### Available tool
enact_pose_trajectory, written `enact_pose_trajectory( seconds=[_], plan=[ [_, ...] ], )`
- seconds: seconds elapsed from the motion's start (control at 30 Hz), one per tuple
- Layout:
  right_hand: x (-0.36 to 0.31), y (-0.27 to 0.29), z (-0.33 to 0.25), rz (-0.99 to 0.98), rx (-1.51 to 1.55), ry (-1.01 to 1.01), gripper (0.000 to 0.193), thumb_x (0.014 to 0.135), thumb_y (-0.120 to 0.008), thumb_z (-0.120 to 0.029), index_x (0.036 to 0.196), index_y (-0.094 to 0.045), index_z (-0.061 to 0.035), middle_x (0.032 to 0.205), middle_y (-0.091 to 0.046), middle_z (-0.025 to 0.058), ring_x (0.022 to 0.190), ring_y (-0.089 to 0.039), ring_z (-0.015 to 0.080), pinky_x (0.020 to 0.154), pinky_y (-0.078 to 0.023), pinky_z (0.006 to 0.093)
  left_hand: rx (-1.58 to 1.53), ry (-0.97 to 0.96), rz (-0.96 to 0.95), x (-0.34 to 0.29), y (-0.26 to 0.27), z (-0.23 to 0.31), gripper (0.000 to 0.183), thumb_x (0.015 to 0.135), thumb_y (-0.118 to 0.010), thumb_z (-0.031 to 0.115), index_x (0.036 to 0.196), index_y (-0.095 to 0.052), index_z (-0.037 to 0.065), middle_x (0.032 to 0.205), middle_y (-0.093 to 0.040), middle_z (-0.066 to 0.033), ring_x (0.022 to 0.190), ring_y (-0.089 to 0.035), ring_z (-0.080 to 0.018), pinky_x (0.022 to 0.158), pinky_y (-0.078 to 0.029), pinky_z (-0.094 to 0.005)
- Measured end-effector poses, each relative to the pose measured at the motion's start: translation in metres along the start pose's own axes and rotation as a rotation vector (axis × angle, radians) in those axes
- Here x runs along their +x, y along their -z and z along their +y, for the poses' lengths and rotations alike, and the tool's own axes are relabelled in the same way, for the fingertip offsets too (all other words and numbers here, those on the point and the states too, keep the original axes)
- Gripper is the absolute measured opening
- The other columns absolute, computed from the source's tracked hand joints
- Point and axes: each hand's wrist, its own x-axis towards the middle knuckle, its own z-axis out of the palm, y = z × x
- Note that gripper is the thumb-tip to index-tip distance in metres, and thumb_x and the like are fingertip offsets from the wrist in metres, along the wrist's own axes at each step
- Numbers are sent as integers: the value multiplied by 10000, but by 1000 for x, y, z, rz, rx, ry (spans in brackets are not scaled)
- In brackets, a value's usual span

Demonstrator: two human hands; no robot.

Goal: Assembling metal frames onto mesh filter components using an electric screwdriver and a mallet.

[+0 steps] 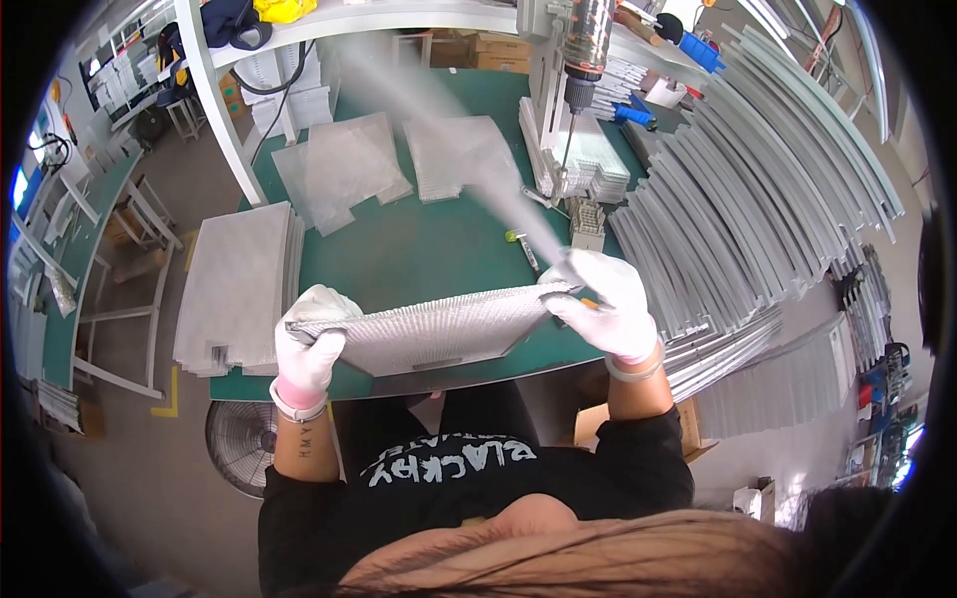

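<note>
A silvery metal mesh panel (429, 337) hangs tilted over the front edge of the green table (374, 254), its top edge slanting up to the right. My left hand (307, 339), in a white glove, is closed on the panel's left corner. At the right corner my gloved right hand (606, 304) pinches the panel's edge. A long grey strip (513, 204), smeared by motion, runs from my right hand toward the upper left. Its lower end meets my right fingers; how they grip it is partly hidden. Beyond them stands a small metal fixture (588, 224).
A power driver (586, 55) hangs at the back right. Pale panels are stacked at the left (239, 279); thin mesh sheets (349, 164) lie behind. Many long metal strips (728, 199) fill the right side. A marker pen (525, 249) lies near my right hand. A fan (239, 439) stands below.
</note>
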Motion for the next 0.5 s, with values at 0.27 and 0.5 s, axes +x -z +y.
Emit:
enact_pose_trajectory(
  seconds=[0.27,0.5],
  plan=[
    [41,16,-10,-253,89,140,309,772,-748,25,1070,-708,-47,915,-704,131,755,-682,292,667,-537,357,118,231,136,-7,4,1,287,843,-785,216,948,-673,-26,944,-653,-72,838,-620,-151,754,-498,-304],
    [64,20,-40,-466,-117,48,345,777,-734,-2,1106,-662,-77,862,-676,122,774,-668,333,680,-534,383,268,133,46,-4,2,19,191,833,-751,110,937,-674,-30,888,-638,-54,826,-603,-132,733,-479,-269]
  ],
)
